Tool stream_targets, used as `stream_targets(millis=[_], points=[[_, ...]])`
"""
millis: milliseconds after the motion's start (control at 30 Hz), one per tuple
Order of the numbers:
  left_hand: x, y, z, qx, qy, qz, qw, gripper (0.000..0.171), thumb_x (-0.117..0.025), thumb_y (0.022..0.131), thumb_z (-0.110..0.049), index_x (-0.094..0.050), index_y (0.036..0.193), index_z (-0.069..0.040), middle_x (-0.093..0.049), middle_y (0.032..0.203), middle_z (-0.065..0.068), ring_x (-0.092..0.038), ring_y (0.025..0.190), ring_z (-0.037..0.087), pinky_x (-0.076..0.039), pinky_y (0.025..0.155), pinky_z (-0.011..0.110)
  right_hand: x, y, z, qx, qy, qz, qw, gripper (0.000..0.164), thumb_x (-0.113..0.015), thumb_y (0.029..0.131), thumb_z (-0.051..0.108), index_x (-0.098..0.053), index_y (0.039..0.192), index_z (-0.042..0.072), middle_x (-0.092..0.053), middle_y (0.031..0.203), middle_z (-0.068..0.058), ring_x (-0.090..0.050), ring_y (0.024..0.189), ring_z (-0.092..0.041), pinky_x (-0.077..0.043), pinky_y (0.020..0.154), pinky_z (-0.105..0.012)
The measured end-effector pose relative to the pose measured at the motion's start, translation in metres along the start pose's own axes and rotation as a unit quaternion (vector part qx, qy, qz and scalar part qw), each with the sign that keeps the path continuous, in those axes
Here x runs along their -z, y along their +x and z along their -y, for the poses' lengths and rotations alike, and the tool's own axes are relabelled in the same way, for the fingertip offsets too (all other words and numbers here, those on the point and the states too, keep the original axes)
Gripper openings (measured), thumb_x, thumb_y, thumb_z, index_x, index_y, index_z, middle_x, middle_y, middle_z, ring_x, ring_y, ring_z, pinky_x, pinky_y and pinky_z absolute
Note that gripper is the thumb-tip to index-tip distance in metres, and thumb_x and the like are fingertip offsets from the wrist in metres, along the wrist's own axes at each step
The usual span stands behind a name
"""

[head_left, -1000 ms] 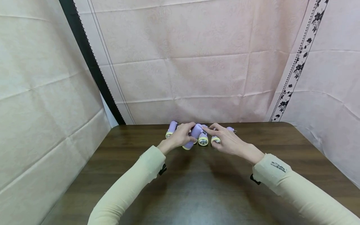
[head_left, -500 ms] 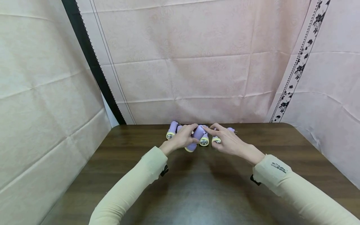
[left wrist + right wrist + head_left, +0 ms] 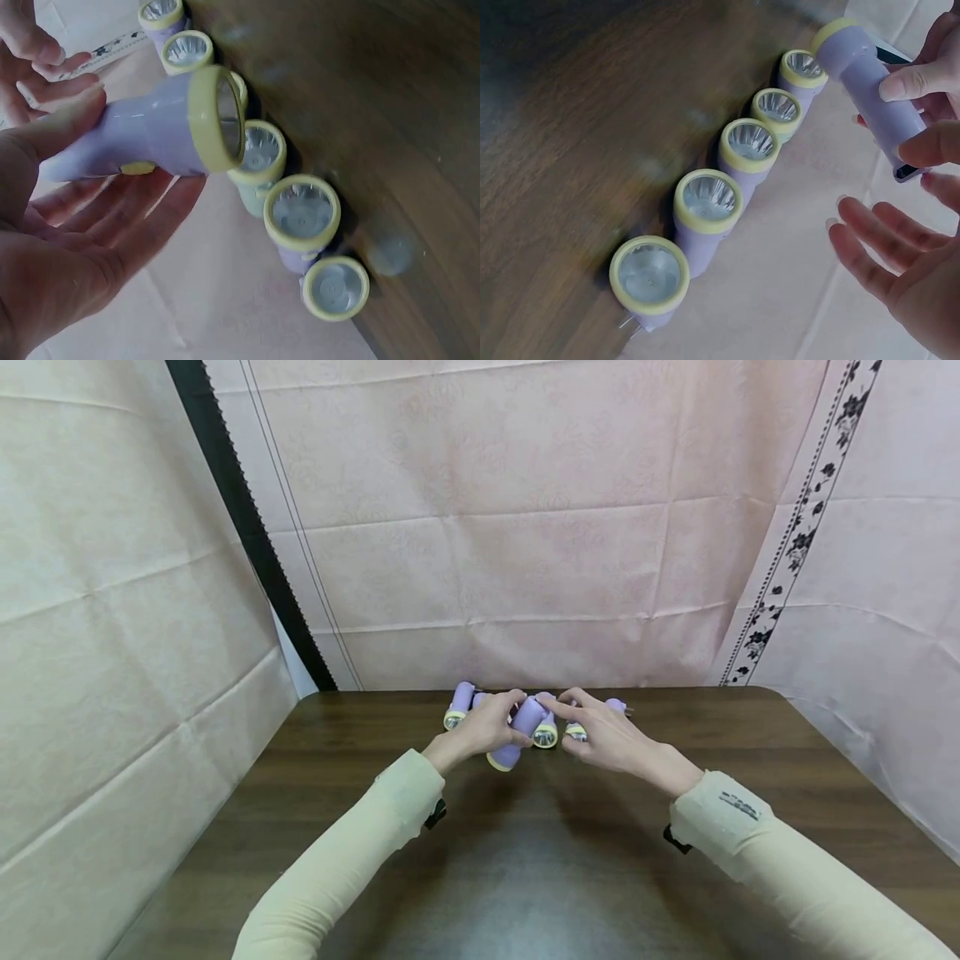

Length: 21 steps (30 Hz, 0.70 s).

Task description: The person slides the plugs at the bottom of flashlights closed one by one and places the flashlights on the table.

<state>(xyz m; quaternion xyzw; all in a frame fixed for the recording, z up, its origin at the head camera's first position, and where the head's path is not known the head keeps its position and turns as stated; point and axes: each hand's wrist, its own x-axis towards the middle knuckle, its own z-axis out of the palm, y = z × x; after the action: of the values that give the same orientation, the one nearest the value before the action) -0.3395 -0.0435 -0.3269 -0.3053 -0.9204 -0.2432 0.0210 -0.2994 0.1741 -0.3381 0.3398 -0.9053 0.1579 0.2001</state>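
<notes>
My left hand (image 3: 487, 722) grips a purple flashlight (image 3: 517, 735) with a pale yellow rim around its lens. In the left wrist view the same flashlight (image 3: 150, 127) lies between thumb and fingers, lens end pointing away from the palm. My right hand (image 3: 611, 735) reaches in from the other side, index finger extended at the flashlight's tail end; its thumb stays apart from it. The right wrist view shows the right hand (image 3: 900, 255) with fingers spread beside the tail. Whether a fingertip presses the tail, I cannot tell.
Behind the hands, several similar flashlights stand in a row near the table's far edge, lenses facing me, including a purple one (image 3: 460, 703) at left and another (image 3: 545, 732) between the hands. One body (image 3: 255, 199) looks pale green. Metal prongs (image 3: 632, 324) show on the end one. Cloth (image 3: 525, 552) hangs behind the brown table (image 3: 510, 877).
The held flashlight's lens end has come slightly lower and nearer to me, and my left hand has shifted a little right. My right hand stays almost where it was.
</notes>
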Motion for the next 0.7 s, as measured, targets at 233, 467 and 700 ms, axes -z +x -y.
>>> stream_targets(millis=[233, 467, 700], points=[[0.014, -0.01, 0.008, 0.112, 0.054, -0.018, 0.9921, 0.054, -0.084, 0.072, -0.03, -0.052, 0.11, -0.008, -0.063, 0.095, 0.007, -0.062, 0.079, 0.022, -0.049, 0.065, 0.034, 0.001, 0.005, 0.001, -0.019, 0.001, 0.0, 1.0, 0.066, -0.064, 0.083, 0.012, -0.042, 0.146, 0.015, -0.059, 0.115, -0.005, -0.06, 0.083, -0.01, -0.043, 0.058, -0.022], [0.022, -0.021, 0.028, 0.21, 0.112, -0.021, 0.9709, 0.056, -0.086, 0.067, -0.035, -0.055, 0.106, -0.011, -0.063, 0.088, 0.008, -0.061, 0.075, 0.024, -0.047, 0.06, 0.036, 0.005, 0.003, -0.005, -0.026, 0.012, 0.005, 1.0, 0.061, -0.058, 0.082, 0.006, -0.047, 0.142, 0.01, -0.06, 0.117, -0.009, -0.059, 0.081, -0.016, -0.042, 0.06, -0.024], [0.016, -0.026, 0.046, 0.269, 0.17, 0.011, 0.9479, 0.054, -0.086, 0.067, -0.042, -0.06, 0.1, -0.008, -0.062, 0.089, 0.008, -0.061, 0.079, 0.024, -0.049, 0.064, 0.038, 0.005, -0.001, -0.011, -0.032, 0.012, 0.0, 0.999, 0.053, -0.059, 0.081, 0.007, -0.055, 0.135, 0.009, -0.061, 0.118, -0.01, -0.055, 0.07, -0.014, -0.039, 0.057, -0.025]])
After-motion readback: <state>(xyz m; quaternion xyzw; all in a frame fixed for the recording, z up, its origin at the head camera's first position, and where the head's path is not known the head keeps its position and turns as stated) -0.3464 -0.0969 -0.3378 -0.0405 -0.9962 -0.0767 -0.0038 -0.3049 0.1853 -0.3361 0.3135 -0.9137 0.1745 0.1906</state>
